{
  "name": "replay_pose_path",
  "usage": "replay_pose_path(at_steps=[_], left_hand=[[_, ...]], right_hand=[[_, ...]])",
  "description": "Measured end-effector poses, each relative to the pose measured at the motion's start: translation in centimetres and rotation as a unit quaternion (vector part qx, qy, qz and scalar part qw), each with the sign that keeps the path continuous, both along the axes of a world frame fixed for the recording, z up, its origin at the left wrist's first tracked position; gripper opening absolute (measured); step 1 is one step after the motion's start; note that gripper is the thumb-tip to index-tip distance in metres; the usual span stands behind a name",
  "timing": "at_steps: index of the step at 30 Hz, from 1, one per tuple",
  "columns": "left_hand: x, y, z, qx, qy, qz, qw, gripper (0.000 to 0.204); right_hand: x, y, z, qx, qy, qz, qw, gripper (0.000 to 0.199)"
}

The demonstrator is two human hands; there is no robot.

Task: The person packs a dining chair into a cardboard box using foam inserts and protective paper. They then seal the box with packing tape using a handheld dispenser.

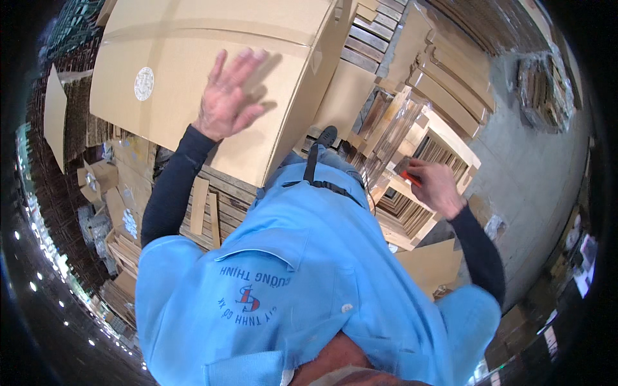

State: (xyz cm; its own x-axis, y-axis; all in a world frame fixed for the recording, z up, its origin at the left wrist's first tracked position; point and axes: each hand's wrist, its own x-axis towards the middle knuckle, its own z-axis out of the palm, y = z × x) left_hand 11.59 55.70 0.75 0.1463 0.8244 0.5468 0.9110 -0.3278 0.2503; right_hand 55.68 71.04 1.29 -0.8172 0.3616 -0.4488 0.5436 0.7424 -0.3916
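A large brown cardboard box (pixel 187 58) with a round pale label stands in front of me on the left. My left hand (pixel 232 96) is over its top with the fingers spread and holds nothing. Its shadow falls on the cardboard beside the fingers; whether the palm touches is unclear. On the right, my right hand (pixel 435 186) is closed around a small tool with an orange-red handle (pixel 411 177); the exact kind is hard to tell. That hand is above a stack of pale wooden frames (pixel 412 222).
Slatted wooden pallets (pixel 225 193) lie beneath and beside the box. Flat cardboard sheets (pixel 450 90) and a plastic-wrapped bundle (pixel 544 93) rest on the grey floor (pixel 515 167) at right. Stacked cardboard (pixel 58 119) lines the far left. My shoe (pixel 327 136) is between box and frames.
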Motion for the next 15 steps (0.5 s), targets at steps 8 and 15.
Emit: replay_pose_path(at_steps=[8, 15], left_hand=[[-1.0, -1.6, -0.3, 0.118, -0.288, 0.271, 0.911, 0.049], [-3.5, -1.8, -2.3, 0.214, -0.417, 0.379, 0.798, 0.034]], right_hand=[[-13.4, -2.7, 10.9, -0.079, 0.475, -0.03, 0.876, 0.048], [-26.3, -8.0, 8.7, 0.042, 0.292, 0.15, 0.944, 0.011]])
